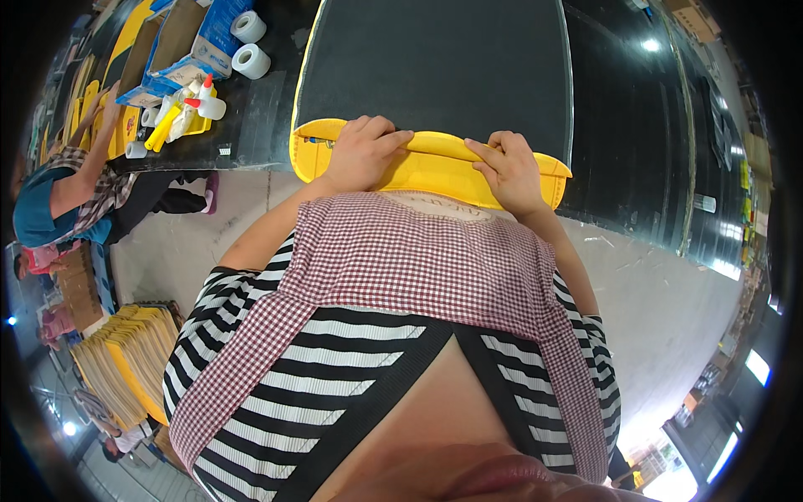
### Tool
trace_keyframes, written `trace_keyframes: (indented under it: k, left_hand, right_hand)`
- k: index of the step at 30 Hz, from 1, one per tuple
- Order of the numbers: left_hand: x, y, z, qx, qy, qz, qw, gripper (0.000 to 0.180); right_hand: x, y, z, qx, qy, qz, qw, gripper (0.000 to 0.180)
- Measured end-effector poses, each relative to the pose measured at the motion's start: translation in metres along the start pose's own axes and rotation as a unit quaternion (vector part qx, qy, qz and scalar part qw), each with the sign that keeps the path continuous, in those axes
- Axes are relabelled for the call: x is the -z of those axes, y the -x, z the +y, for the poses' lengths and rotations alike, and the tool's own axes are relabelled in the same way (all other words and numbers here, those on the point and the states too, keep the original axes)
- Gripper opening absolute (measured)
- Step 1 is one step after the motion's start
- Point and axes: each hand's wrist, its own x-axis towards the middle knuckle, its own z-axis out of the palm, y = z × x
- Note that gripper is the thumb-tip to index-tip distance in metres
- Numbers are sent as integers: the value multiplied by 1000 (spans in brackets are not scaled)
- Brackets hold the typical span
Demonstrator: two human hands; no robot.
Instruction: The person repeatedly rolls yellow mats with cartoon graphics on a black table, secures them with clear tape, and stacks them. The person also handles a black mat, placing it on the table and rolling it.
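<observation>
A large black panel [435, 67] with thin pale edging lies on the dark worktable in front of me. Along its near edge is a yellow flap [443, 170], curled up and over, with stitching at its rounded corners. My left hand [361, 155] is closed on the flap's left half, fingers bent over the upper rim. On the right half, my right hand [508, 171] is closed too, pinching the rim between thumb and fingers. Something small and metallic shows at the flap's left end, too small to make out.
On the table's left stand blue-and-brown cardboard boxes [171, 46], white rolls [251, 61] and a yellow tray [199, 124] with red-tipped white bottles [209, 105]. Another person [71, 188] works at far left. Stacked yellow-edged boards [121, 360] stand behind on the left.
</observation>
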Motion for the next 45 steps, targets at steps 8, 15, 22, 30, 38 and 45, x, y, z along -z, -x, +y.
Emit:
trace_keyframes:
  k: [8,15,22,30,38,45]
  left_hand:
    - [-1,1,-3,59,40,-16,997,22]
    - [5,-3,-2,63,49,-31,996,17]
    - [8,-34,-8,169,71,-132,974,15]
    - [15,-41,5,206,26,-80,975,14]
    - [12,-3,-17,26,-58,-5,998,20]
    - [20,5,-8,80,-94,3,992,33]
  right_hand:
    - [-4,1,-3,21,-23,17,999,29]
    - [-3,-4,-2,22,-35,-6,999,23]
    - [20,-43,-7,-181,-142,-155,961,22]
    - [25,-45,-18,-243,-90,-86,962,18]
    - [7,-5,14,76,61,13,995,26]
    - [20,10,11,104,181,36,977,42]
